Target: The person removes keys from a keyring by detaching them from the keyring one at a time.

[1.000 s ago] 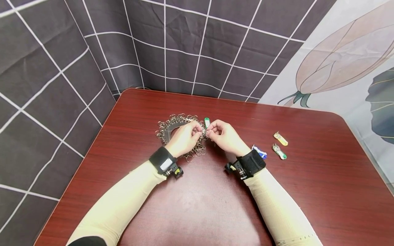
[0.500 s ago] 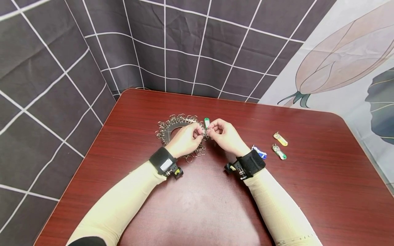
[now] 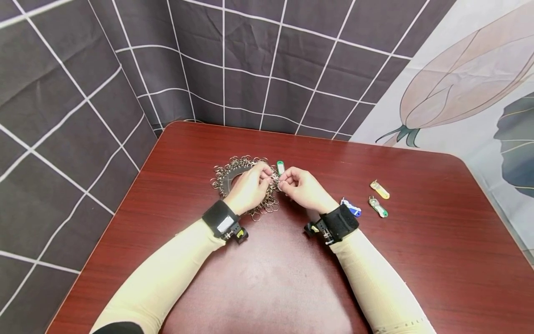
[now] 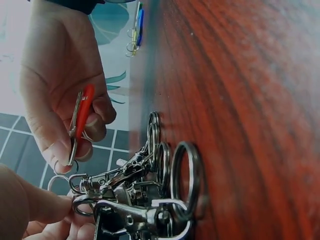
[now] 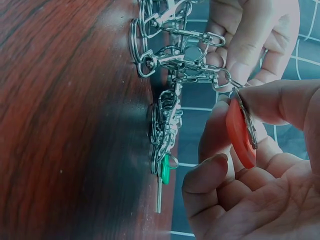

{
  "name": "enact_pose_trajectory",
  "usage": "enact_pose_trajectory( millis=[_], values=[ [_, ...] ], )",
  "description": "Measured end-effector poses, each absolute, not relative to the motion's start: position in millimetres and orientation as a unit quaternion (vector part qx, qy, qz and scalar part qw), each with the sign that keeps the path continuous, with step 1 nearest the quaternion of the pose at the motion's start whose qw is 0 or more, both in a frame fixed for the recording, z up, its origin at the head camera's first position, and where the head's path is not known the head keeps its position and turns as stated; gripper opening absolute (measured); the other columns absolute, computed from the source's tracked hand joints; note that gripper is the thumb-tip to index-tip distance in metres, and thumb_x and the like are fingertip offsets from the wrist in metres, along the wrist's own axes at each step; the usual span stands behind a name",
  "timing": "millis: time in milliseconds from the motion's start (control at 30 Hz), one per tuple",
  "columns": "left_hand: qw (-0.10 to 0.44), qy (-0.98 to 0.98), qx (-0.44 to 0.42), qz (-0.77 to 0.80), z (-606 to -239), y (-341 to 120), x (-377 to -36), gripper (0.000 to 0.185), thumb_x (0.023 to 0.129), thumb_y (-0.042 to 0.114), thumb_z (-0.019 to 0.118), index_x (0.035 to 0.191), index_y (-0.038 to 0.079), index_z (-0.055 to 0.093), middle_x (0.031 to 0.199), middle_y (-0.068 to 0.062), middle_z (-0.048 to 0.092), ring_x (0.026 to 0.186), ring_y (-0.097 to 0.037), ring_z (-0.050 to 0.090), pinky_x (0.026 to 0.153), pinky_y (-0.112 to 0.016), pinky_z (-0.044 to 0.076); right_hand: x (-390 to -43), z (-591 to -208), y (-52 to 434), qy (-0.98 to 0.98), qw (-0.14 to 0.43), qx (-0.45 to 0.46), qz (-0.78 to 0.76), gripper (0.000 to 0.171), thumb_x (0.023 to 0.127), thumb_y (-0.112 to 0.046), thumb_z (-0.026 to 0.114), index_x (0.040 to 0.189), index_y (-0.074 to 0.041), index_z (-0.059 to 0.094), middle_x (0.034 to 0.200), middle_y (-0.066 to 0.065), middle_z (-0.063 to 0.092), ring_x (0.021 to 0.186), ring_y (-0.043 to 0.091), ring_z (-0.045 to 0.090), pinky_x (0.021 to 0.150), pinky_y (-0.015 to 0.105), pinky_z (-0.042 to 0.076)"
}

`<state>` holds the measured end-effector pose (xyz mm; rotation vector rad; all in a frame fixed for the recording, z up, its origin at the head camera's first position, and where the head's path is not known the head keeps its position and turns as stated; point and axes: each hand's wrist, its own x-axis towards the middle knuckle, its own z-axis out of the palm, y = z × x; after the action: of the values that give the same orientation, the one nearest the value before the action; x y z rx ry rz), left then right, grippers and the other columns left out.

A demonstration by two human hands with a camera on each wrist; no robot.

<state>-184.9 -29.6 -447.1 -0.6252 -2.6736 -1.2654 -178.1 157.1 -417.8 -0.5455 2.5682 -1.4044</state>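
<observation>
Dozens of swivel snap hooks with split rings [image 3: 233, 164] line a curved dark band [image 3: 227, 181] on the table. My left hand [image 3: 248, 185] reaches over the band and pinches one snap hook [image 4: 85, 202] at its right side. Opposite, my right hand [image 3: 306, 188] pinches a red key tag [image 5: 237, 132] with a metal key [image 5: 248, 122] lying along it. The tag's small ring meets the pinched hook right at both hands' fingertips. A green key tag [image 3: 281, 167] lies at the band's far right edge, just beyond the hands.
To the right on the reddish wooden table [image 3: 250, 278] lie a yellow key tag [image 3: 379, 189], another green tag [image 3: 378, 207] and a blue tag [image 3: 351, 207], the last beside my right wrist. Grid-patterned cloth [image 3: 246, 60] hangs behind the table's far edge.
My right hand shifts slightly down and back, its fingertips staying close to the left hand's. The left fingers move up a little. Band and loose tags stay put.
</observation>
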Motion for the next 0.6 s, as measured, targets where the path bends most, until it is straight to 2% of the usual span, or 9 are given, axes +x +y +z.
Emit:
enact_pose_trajectory(
  millis=[167, 467, 600],
  values=[
    [0.058, -0.89, -0.189, -0.412, -446, -30, -186, 0.007, 0.091, 0.01, 0.063, 0.098, 0.012, 0.062, 0.086, 0.001, 0.064, 0.078, -0.012, 0.06, 0.072, -0.028, 0.049, -190, -437, 163, 0.857, 0.072, -0.181, -0.477, 0.006, 0.09, -0.009, 0.064, 0.095, -0.006, 0.061, 0.078, 0.017, 0.064, 0.053, 0.017, 0.054, 0.047, 0.026, 0.044],
    [0.022, -0.881, -0.212, -0.423, -442, -29, -185, 0.006, 0.091, 0.01, 0.064, 0.097, 0.012, 0.065, 0.085, 0.003, 0.064, 0.08, -0.01, 0.061, 0.074, -0.026, 0.049, -189, -436, 162, 0.848, 0.058, -0.179, -0.495, 0.011, 0.089, -0.005, 0.064, 0.098, 0.0, 0.061, 0.079, 0.019, 0.063, 0.054, 0.026, 0.055, 0.046, 0.024, 0.043],
    [0.003, -0.882, -0.212, -0.421, -443, -28, -185, 0.008, 0.091, 0.01, 0.063, 0.099, 0.012, 0.064, 0.085, 0.004, 0.063, 0.08, -0.009, 0.06, 0.074, -0.023, 0.049, -189, -437, 162, 0.846, 0.049, -0.169, -0.503, 0.012, 0.09, -0.003, 0.063, 0.1, 0.001, 0.059, 0.08, 0.018, 0.063, 0.053, 0.025, 0.056, 0.045, 0.024, 0.044]
  ],
)
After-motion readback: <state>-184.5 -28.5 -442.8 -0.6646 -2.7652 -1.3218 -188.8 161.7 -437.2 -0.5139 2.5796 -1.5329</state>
